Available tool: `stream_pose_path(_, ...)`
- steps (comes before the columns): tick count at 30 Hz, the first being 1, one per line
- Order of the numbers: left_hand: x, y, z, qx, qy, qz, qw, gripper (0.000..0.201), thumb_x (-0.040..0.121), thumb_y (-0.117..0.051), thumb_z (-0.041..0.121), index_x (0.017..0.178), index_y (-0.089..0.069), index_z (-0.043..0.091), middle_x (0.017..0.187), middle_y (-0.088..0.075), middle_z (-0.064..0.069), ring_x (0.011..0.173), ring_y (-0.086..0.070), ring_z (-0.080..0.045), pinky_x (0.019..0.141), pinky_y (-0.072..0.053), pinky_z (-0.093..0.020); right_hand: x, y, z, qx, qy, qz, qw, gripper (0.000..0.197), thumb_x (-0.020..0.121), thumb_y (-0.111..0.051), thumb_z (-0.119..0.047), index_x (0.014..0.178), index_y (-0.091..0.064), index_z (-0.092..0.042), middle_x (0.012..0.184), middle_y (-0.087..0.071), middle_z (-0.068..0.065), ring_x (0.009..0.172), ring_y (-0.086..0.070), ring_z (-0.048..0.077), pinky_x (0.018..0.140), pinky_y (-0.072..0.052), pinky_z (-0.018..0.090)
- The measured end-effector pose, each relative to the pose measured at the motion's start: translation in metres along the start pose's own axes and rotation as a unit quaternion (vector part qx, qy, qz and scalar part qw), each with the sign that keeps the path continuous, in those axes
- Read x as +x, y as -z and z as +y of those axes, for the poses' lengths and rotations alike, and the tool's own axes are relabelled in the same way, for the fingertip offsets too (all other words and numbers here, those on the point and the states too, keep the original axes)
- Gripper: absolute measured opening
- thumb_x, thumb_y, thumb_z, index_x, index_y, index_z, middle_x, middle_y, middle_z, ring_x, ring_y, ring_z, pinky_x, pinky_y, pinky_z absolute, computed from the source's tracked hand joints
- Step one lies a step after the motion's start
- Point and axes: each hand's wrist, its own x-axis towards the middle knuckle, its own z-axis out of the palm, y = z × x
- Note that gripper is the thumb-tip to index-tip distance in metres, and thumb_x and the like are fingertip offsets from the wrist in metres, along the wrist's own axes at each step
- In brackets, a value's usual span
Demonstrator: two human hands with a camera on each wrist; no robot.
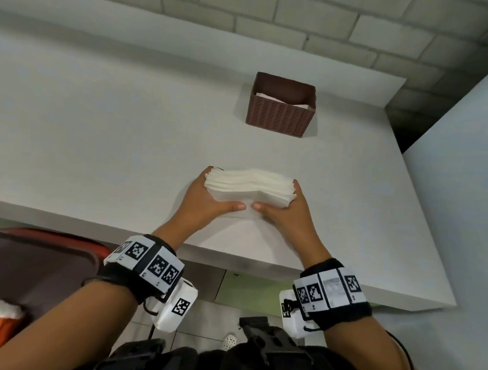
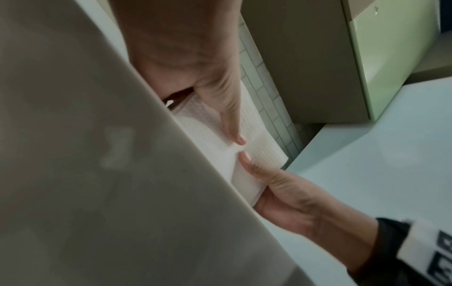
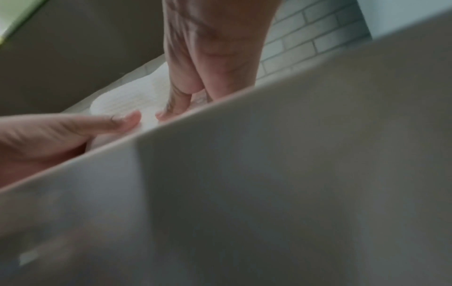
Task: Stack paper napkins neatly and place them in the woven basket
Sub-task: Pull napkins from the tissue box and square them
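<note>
A thick stack of white paper napkins (image 1: 249, 189) sits on the white table (image 1: 97, 135), a little back from its front edge. My left hand (image 1: 207, 202) grips the stack's left end and my right hand (image 1: 285, 213) its right end. The fingers wrap behind the stack, and both thumbs press its near face, tips almost meeting. The stack's top edges look wavy. The brown woven basket (image 1: 280, 112) stands farther back, apart from my hands, with white napkins inside. The left wrist view shows the napkins (image 2: 257, 135) under my left thumb (image 2: 232, 125). In the right wrist view the napkins (image 3: 127, 100) lie below my right hand (image 3: 208, 58).
A grey brick wall (image 1: 276, 18) runs behind the table. A white panel (image 1: 465, 198) rises along the table's right side. A dark and orange case (image 1: 31, 272) lies low at the left, below the table's front edge (image 1: 261, 260).
</note>
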Motion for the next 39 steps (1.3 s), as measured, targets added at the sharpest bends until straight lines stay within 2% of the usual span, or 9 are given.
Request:
stream_pose_path(6,0.014,0.013,0.017,-0.037,0.091,-0.076,0.992,0.059,0.059,-0.087,0.024,0.11,-0.06,0.022,0.103,-0.067,0.01,0.095,-0.062,-0.002,0.074,-0.049,-0.017,0.004,0.016,-0.022,0.0,-0.052,-0.017,0.999,0.053,0.074,-0.078,-0.027,0.122,-0.057,-0.018,0.114,-0.069,0.001,0.105,-0.066,0.02,0.088,-0.056,0.038)
stream_pose_path(10,0.029,0.012,0.035,-0.197,0.258,-0.13,0.937,0.053,0.07,-0.076,0.028,0.118,-0.061,0.01,0.105,-0.07,-0.007,0.093,-0.067,-0.022,0.075,-0.055,-0.033,0.017,0.029,-0.035,0.138,-0.164,-0.101,0.972,0.043,0.086,-0.065,-0.03,0.125,-0.057,-0.016,0.115,-0.07,0.007,0.103,-0.067,0.023,0.081,-0.058,0.035)
stream_pose_path(13,0.039,0.006,0.038,-0.221,0.34,-0.156,0.901,0.046,0.078,-0.068,0.033,0.117,-0.061,0.009,0.108,-0.069,-0.012,0.09,-0.066,-0.026,0.077,-0.056,-0.034,0.03,0.032,-0.033,0.144,-0.233,-0.113,0.955,0.046,0.084,-0.067,-0.017,0.127,-0.056,-0.007,0.119,-0.067,0.016,0.101,-0.066,0.03,0.079,-0.058,0.036)
stream_pose_path(16,0.052,0.005,0.039,-0.214,0.37,-0.213,0.879,0.043,0.083,-0.063,0.029,0.12,-0.059,0.008,0.111,-0.067,-0.012,0.091,-0.066,-0.024,0.075,-0.056,-0.031,0.041,0.043,-0.037,0.15,-0.288,-0.119,0.938,0.034,0.085,-0.066,-0.017,0.116,-0.061,-0.004,0.103,-0.072,0.017,0.083,-0.072,0.028,0.061,-0.061,0.037)
stream_pose_path(19,0.073,0.004,0.052,-0.207,0.352,-0.24,0.881,0.043,0.079,-0.063,0.02,0.119,-0.057,0.006,0.111,-0.065,-0.011,0.094,-0.063,-0.022,0.075,-0.057,-0.029,0.057,0.057,-0.048,0.133,-0.299,-0.114,0.938,0.011,0.089,-0.061,-0.013,0.096,-0.063,-0.005,0.075,-0.075,0.01,0.057,-0.073,0.018,0.044,-0.058,0.028)
stream_pose_path(22,0.106,-0.002,0.072,-0.229,0.301,-0.208,0.902,0.035,0.088,-0.056,0.007,0.122,-0.05,0.003,0.115,-0.063,-0.012,0.097,-0.062,-0.021,0.076,-0.056,-0.029,0.083,0.068,-0.073,0.114,-0.257,-0.053,0.958,0.01,0.09,-0.06,-0.016,0.094,-0.059,-0.006,0.084,-0.069,0.011,0.058,-0.07,0.019,0.039,-0.056,0.024)
stream_pose_path(26,0.156,-0.023,0.096,-0.188,0.202,-0.053,0.96,0.057,0.089,-0.059,0.006,0.138,-0.031,0.012,0.119,-0.054,-0.006,0.097,-0.06,-0.02,0.066,-0.057,-0.03,0.132,0.078,-0.105,0.086,-0.158,0.021,0.983,0.035,0.095,-0.051,-0.013,0.129,-0.045,-0.005,0.099,-0.06,0.011,0.072,-0.06,0.02,0.045,-0.057,0.025)
stream_pose_path(31,0.217,-0.042,0.112,-0.009,0.066,0.016,0.998,0.003,0.09,-0.059,0.017,0.088,-0.06,0.018,0.104,-0.056,-0.001,0.085,-0.054,-0.013,0.073,-0.046,-0.026,0.186,0.081,-0.127,0.04,-0.062,0.045,0.996,0.068,0.093,-0.045,-0.001,0.148,-0.021,-0.031,0.14,-0.04,0.004,0.1,-0.057,0.023,0.054,-0.058,0.025)
stream_pose_path(39,0.269,-0.052,0.11,0.174,0.044,-0.048,0.983,0.035,0.093,-0.045,0.001,0.125,-0.058,0.006,0.14,-0.048,-0.011,0.125,-0.046,-0.023,0.091,-0.037,-0.02,0.246,0.069,-0.112,0.033,-0.043,0.094,0.994,0.055,0.092,-0.04,0.006,0.139,-0.046,-0.022,0.146,-0.038,0.005,0.113,-0.055,0.027,0.057,-0.056,0.026)
